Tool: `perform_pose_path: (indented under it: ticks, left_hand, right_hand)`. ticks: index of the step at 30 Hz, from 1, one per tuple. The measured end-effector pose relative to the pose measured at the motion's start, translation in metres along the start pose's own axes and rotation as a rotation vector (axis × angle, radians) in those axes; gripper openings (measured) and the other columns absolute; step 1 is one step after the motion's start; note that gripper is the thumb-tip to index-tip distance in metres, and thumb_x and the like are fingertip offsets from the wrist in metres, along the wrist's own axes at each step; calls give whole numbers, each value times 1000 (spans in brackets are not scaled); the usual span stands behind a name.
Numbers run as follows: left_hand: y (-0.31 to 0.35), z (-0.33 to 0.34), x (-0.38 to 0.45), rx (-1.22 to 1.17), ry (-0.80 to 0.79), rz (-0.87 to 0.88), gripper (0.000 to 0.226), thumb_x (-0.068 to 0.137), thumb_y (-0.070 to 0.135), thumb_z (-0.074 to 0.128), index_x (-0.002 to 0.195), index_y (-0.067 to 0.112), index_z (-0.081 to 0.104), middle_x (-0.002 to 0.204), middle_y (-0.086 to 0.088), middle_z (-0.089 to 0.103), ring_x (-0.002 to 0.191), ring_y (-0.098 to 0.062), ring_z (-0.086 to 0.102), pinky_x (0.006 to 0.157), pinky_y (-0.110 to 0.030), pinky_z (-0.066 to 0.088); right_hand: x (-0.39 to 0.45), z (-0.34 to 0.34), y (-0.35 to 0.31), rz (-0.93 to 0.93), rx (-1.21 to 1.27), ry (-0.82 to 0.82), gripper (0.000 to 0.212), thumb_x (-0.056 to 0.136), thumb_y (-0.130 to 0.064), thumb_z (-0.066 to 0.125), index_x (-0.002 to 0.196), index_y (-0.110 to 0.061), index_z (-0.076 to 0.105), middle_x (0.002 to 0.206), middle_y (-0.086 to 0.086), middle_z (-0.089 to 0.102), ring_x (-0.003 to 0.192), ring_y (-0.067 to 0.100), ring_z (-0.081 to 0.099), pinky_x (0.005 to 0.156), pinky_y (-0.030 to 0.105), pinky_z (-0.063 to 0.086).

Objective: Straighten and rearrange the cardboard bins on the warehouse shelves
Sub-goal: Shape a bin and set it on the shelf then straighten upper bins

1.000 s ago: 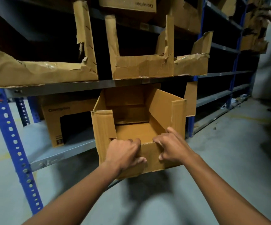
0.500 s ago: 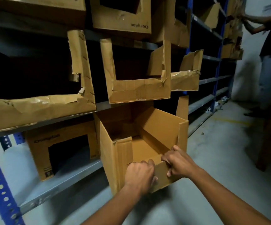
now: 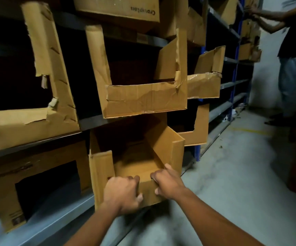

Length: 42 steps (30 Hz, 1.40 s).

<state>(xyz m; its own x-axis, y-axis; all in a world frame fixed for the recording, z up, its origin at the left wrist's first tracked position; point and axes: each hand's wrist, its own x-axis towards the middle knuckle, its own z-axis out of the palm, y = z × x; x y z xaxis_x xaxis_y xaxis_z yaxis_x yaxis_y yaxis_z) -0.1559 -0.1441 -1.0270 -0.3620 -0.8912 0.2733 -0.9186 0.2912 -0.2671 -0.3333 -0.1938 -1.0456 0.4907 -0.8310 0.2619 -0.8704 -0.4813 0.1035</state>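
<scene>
An open-fronted cardboard bin sticks out from the lower grey shelf, its front past the shelf edge. My left hand and my right hand both grip its low front lip, fingers curled over the edge. The bin is empty inside. Directly above it a torn bin sits on the middle shelf. A wide crumpled bin is to the upper left, and a bin with a cut-out front stands on the lower shelf to the left.
More worn bins line the shelves to the right, with blue uprights between bays. Another person stands at the far right reaching into the shelving. Grey concrete floor runs along the aisle.
The bin has slid back in under the middle shelf while my hands kept hold of its front lip. My view has moved closer and turned right, bringing the other person into sight.
</scene>
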Motion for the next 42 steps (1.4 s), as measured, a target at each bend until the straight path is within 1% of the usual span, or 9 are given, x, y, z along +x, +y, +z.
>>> perform_pose_path:
  ticks: [4,11,21,24,27,30,33,36,42]
  left_hand:
    - [-48,10,30,60,-26,-113,54,76,72,42,104,28,58,89,2,66,79,-19,64,65,-28,50]
    - [-88,49,74,-383,-162,-242,51,75,50,69,114,21,55,114,-5,47,105,-21,47,90,-39,48]
    - [-87,67,109,-53,86,-212,46,74,62,61,105,28,58,97,2,62,80,-16,53,56,-24,35]
    - [-81,67,107,-42,7,-257,68,76,60,59,132,25,43,127,-6,54,111,-26,50,81,-32,41]
    - [-71,64,89,-67,-55,-220,91,79,51,62,151,26,12,157,-7,12,144,-29,6,113,-51,14]
    - [-58,66,36,-134,10,-86,110,76,42,64,151,29,-15,160,-4,-14,146,-24,-16,118,-51,-3]
    - [-74,62,-28,58,84,72,113,70,44,66,152,29,-12,161,-12,-2,148,-26,-1,119,-48,8]
    - [-122,43,-67,214,113,-36,114,57,51,77,151,20,20,144,-16,43,131,-32,46,104,-47,38]
    - [-194,11,-94,201,-46,-364,88,91,33,52,153,24,-9,160,-9,-11,147,-29,-12,117,-43,-5]
  right_hand:
    - [43,2,-8,-66,-32,120,22,82,-31,66,103,-24,62,106,1,67,104,21,56,100,33,27]
    - [93,25,-10,-88,-5,182,26,82,-34,68,104,-27,57,96,-6,67,96,16,60,108,35,21]
    - [132,40,12,-90,-84,222,33,78,-34,69,105,-24,52,100,-2,67,97,19,60,96,35,27]
    - [123,51,-3,32,-80,214,65,76,-33,72,131,-18,38,131,7,49,122,25,43,107,36,25]
    - [112,55,-14,157,-91,117,105,80,-39,69,153,-14,-2,160,14,0,148,31,-2,119,40,1]
    - [93,57,-20,199,-105,123,118,82,-38,66,146,-14,-30,156,17,-27,144,32,-23,118,42,-8]
    - [67,60,-37,154,-158,136,124,79,-34,67,141,-17,-39,150,20,-37,140,37,-30,118,49,-8]
    - [54,58,-63,15,-152,189,125,73,-21,69,146,-22,-32,154,21,-29,143,36,-25,117,50,-11]
    - [58,24,-124,-142,-22,329,122,65,-19,76,153,-26,-8,159,21,8,148,34,3,117,48,-4]
